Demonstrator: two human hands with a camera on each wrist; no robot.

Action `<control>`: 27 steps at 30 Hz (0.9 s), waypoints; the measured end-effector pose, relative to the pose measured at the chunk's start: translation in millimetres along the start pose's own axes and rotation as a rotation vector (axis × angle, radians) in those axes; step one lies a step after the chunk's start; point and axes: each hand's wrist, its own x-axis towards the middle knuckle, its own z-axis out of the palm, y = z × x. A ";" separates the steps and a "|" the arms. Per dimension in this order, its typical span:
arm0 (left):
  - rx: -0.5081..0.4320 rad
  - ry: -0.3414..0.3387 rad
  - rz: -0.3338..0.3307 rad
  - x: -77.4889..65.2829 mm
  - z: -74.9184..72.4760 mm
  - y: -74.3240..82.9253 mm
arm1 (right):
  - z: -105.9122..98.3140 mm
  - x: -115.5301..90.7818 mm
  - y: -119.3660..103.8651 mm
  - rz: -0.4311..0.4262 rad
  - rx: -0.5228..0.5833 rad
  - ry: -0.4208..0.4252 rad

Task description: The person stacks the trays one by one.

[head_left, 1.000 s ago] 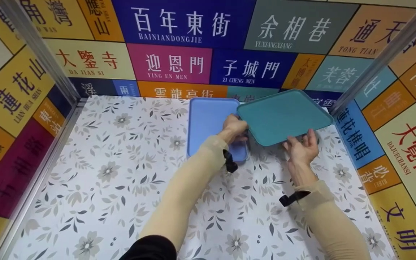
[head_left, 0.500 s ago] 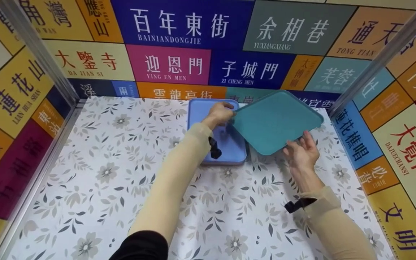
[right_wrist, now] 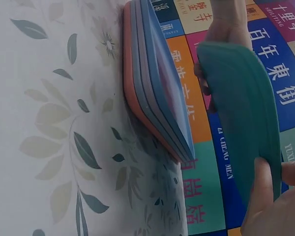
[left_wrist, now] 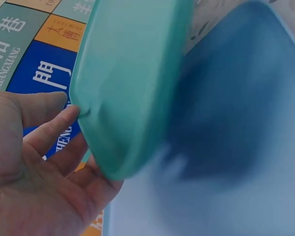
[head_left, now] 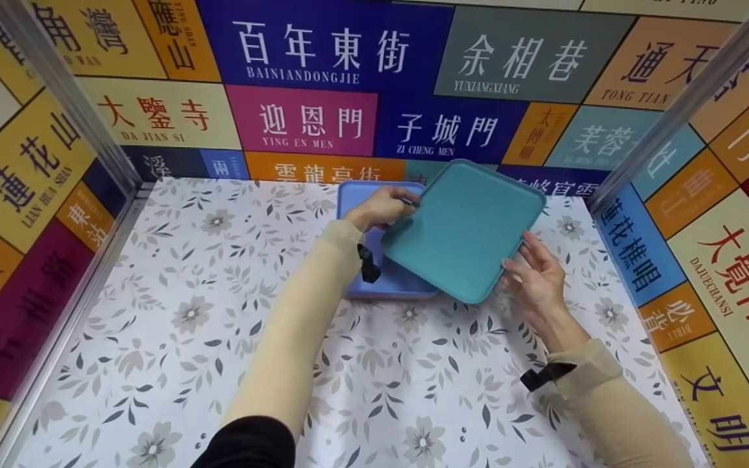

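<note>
A teal tray (head_left: 462, 227) is held tilted in the air, partly over a stack of trays with a blue tray (head_left: 374, 273) on top. My left hand (head_left: 382, 205) grips the teal tray's far left corner, thumb on one face and fingers (left_wrist: 54, 130) on the other. My right hand (head_left: 536, 278) holds its near right edge, and its thumb (right_wrist: 263, 184) lies on the rim. In the right wrist view the stack (right_wrist: 155, 101) shows several layers with an orange tray at the bottom. The teal tray (right_wrist: 246, 108) hangs apart from it.
The stack sits at the back of a floral-patterned table (head_left: 186, 312). Walls covered in coloured sign panels (head_left: 322, 52) close in the back, left and right, with metal posts (head_left: 69, 104) at the corners.
The teal tray has swung left and turned, from beside the blue stack to partly over it. My left hand moved from the stack's near edge to the tray's far corner.
</note>
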 end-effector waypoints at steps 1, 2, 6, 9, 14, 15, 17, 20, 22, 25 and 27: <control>0.005 -0.003 0.004 -0.5 -1.4 -1.3 | -0.3 0.0 0.6 0.004 -0.010 -0.015; 0.014 -0.008 0.006 -0.8 -3.1 -2.6 | -0.7 0.1 0.9 0.011 -0.014 -0.031; -0.024 -0.052 0.001 -1.6 -12.0 -8.0 | -3.7 2.7 1.3 0.026 -0.021 -0.093; -0.062 -0.098 0.001 -3.1 -19.9 -11.7 | -6.4 6.8 0.9 0.033 -0.031 -0.132; -0.098 -0.135 -0.004 -9.2 -32.0 -17.8 | -5.1 16.9 1.7 0.008 -0.061 -0.184; -0.111 -0.135 -0.006 -10.9 -34.0 -19.2 | -3.8 19.2 2.1 -0.002 -0.070 -0.196; -0.120 -0.125 -0.006 -14.6 -37.4 -21.8 | -0.8 24.2 2.9 -0.018 -0.089 -0.221; -0.111 -0.104 -0.004 -20.3 -41.0 -26.4 | 4.9 31.7 3.6 -0.020 -0.140 -0.240; -0.096 -0.084 -0.004 -23.7 -43.0 -29.7 | 9.3 37.3 3.9 -0.013 -0.187 -0.249; -0.094 -0.052 -0.005 -30.1 -45.6 -35.2 | 18.5 46.6 4.4 0.002 -0.260 -0.251; -0.101 -0.027 -0.009 -34.7 -46.9 -38.8 | 25.6 53.5 5.2 0.007 -0.319 -0.257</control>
